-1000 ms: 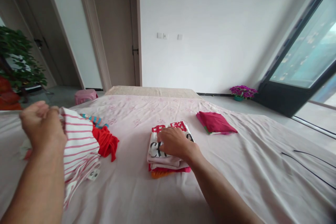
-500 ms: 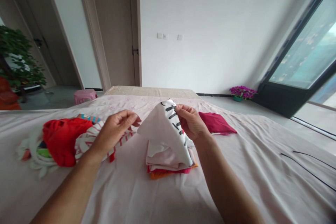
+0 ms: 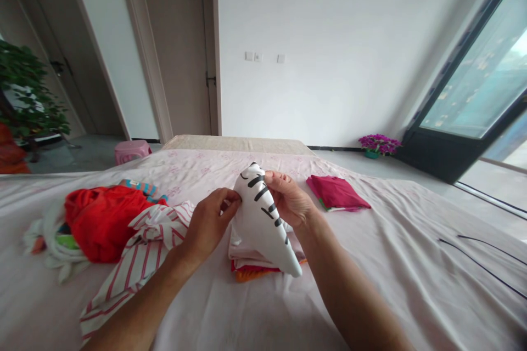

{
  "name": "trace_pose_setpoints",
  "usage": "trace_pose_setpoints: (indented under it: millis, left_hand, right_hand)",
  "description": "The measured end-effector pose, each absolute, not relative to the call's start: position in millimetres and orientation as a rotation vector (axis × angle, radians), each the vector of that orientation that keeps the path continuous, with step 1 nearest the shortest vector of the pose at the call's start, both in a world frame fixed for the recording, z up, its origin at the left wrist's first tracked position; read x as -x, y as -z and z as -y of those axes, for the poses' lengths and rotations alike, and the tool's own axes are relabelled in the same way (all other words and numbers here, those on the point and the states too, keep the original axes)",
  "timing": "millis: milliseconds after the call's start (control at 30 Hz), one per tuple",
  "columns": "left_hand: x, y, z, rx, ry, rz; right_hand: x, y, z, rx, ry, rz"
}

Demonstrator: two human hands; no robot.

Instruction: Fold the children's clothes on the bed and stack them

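Observation:
A white garment with black stripe marks (image 3: 265, 214) hangs folded between my hands, its lower point reaching down in front of a stack. My right hand (image 3: 290, 197) pinches its upper right edge. With closed fingertips, my left hand (image 3: 214, 214) grips its left edge. Under it, a stack of folded clothes (image 3: 253, 260) in pale pink, red and orange lies on the sheet, partly hidden. Close to my left forearm is a white cloth with red stripes (image 3: 140, 252), crumpled and stretched toward me.
A loose heap with a red garment (image 3: 99, 222) lies left. A folded dark red garment (image 3: 340, 193) is at right, behind my right hand. Thin black cords (image 3: 481, 263) cross the pale sheet (image 3: 395, 285). Beyond stand a pink stool (image 3: 132, 152) and purple flowers (image 3: 379, 143).
My left hand has moved right and taken hold of the white garment, which now hangs narrower. The red-striped cloth now reaches further toward the lower left.

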State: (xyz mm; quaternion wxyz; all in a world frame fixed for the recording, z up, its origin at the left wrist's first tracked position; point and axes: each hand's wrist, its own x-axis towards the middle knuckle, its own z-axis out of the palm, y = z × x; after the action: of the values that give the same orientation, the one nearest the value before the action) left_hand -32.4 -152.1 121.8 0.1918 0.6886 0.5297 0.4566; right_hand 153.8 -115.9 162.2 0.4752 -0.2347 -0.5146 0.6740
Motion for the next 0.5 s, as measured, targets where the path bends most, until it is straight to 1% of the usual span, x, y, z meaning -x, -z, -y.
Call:
trace_pose_setpoints:
  millis: [100, 200, 267, 333, 400, 467, 500]
  left_hand:
    - [33, -122, 152, -1.965, -1.368, -1.574]
    - [38, -126, 151, -2.052, -1.263, -1.6]
    - [45, -132, 151, -2.13, -1.258, -1.649]
    - [56, -141, 153, -2.215, -1.396, -1.774]
    - [67, -152, 157, -2.309, -1.586, -1.859]
    - [76, -162, 162, -2.377, -1.76, -1.809]
    - [78, -166, 165, -2.383, -1.826, -1.739]
  right_hand:
    - [-151, -163, 119, 0.568, -1.612, 1.275]
    - [-152, -164, 118, 0.583, -1.524, 1.292]
    - [-157, -164, 114, 0.649, -1.399, 1.322]
    - [-163, -165, 111, 0.812, -1.132, 1.403]
    - [-169, -167, 111, 1.001, -0.732, 1.522]
    - [-171, -169, 114, 1.07, -0.385, 1.597]
    - [-171, -170, 115, 1.054, -0.306, 1.6]
